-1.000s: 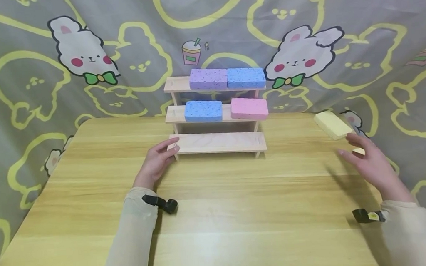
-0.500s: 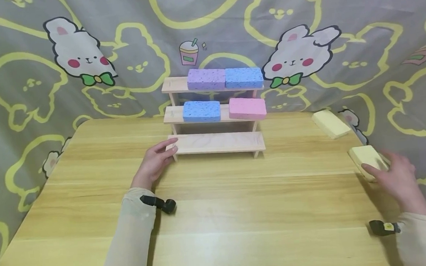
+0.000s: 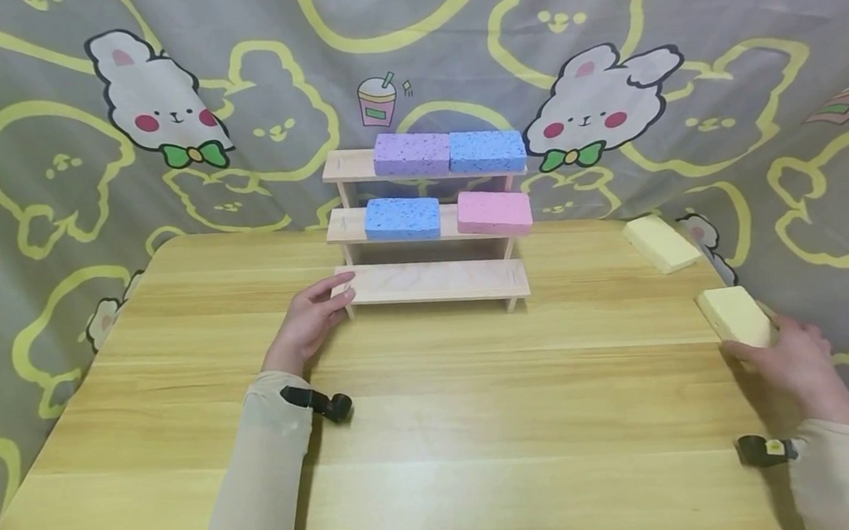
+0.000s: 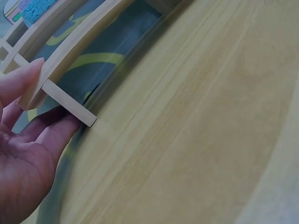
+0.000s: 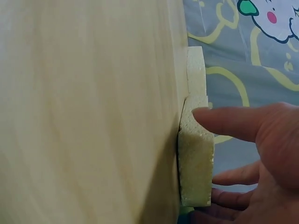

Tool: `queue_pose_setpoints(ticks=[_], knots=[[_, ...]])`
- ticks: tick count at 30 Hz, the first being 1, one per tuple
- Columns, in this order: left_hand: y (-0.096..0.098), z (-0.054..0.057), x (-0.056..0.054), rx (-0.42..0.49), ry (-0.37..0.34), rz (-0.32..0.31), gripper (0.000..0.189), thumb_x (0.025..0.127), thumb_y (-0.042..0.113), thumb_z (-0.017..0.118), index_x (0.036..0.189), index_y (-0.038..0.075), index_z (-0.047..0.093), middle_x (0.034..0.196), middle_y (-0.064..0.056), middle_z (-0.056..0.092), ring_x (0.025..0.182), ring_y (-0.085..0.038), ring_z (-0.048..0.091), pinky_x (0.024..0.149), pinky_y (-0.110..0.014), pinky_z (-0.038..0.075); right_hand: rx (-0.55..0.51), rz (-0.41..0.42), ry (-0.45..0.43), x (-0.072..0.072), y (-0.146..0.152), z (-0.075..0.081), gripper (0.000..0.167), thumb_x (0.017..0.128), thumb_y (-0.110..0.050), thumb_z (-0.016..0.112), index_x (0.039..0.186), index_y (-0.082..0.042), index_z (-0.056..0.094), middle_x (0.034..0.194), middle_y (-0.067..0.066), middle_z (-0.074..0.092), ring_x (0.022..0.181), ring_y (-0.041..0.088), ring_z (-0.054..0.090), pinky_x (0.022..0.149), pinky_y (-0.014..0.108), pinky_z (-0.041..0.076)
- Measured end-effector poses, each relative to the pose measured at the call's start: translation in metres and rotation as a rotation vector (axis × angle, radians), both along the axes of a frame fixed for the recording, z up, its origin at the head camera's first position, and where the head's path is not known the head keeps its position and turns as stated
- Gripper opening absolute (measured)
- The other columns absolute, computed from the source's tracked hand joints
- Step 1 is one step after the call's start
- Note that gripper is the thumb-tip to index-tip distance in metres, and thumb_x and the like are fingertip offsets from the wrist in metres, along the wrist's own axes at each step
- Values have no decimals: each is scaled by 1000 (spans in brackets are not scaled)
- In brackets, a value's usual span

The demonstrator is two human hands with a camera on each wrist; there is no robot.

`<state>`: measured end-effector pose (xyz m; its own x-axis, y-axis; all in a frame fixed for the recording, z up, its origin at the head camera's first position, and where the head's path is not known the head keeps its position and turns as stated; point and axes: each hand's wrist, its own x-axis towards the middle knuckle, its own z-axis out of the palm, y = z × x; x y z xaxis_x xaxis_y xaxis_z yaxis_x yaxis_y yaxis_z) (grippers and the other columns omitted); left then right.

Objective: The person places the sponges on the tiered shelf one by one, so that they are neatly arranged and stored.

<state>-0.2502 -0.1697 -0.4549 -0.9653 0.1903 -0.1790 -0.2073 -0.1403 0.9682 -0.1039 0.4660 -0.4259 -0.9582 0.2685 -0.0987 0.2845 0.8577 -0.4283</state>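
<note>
A three-tier wooden display rack stands at the back of the table. My left hand holds the left end of its lowest shelf, thumb on the shelf edge and the other fingers round behind the leg. At the table's right edge lies a yellow sponge. My right hand grips that sponge, its thumb at the near side and its fingers along the far end, as the right wrist view shows. A second yellow sponge lies farther back at the same edge.
On the top tier sit a purple sponge and a blue sponge side by side. The middle tier bears another blue sponge and a pink sponge, with a gap between. A patterned curtain hangs behind the table.
My right hand has come right and toward me onto the nearer yellow sponge, and its thumb has slid down to the sponge's near side. The left hand stays at the rack.
</note>
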Motion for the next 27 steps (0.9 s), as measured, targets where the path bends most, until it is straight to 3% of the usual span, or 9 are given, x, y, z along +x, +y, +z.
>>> queue_pose_setpoints(ticks=[12, 16, 20, 27], knots=[[-1, 1, 0, -5, -15, -7, 46, 96, 7, 64, 140, 2, 52, 158, -3, 25, 123, -20, 48, 104, -36, 43, 6, 19, 29, 1, 0, 3, 82, 94, -38, 62, 136, 24, 27, 118, 52, 28, 107, 63, 31, 85, 72, 31], [-1, 1, 0, -2, -12, -8, 47, 96, 7, 64, 140, 1, 52, 159, -3, 24, 124, -21, 47, 104, -36, 43, 20, 46, 60, -2, -2, 5, 76, 93, -37, 65, 134, 20, 36, 117, 49, 35, 104, 61, 35, 83, 70, 33], [0, 1, 0, 7, -9, -8, 46, 96, 7, 64, 140, 1, 52, 159, -3, 24, 126, -21, 46, 104, -36, 42, 44, 75, 113, -6, -6, 5, 61, 92, -36, 68, 123, 12, 50, 106, 42, 50, 96, 55, 44, 75, 62, 37], [-1, 1, -1, 18, -14, -1, 45, 96, 5, 64, 140, 1, 52, 159, -3, 24, 126, -22, 46, 104, -36, 42, -24, 88, 159, -13, -19, 10, 77, 92, -36, 68, 136, 19, 38, 120, 46, 37, 112, 62, 31, 88, 73, 27]])
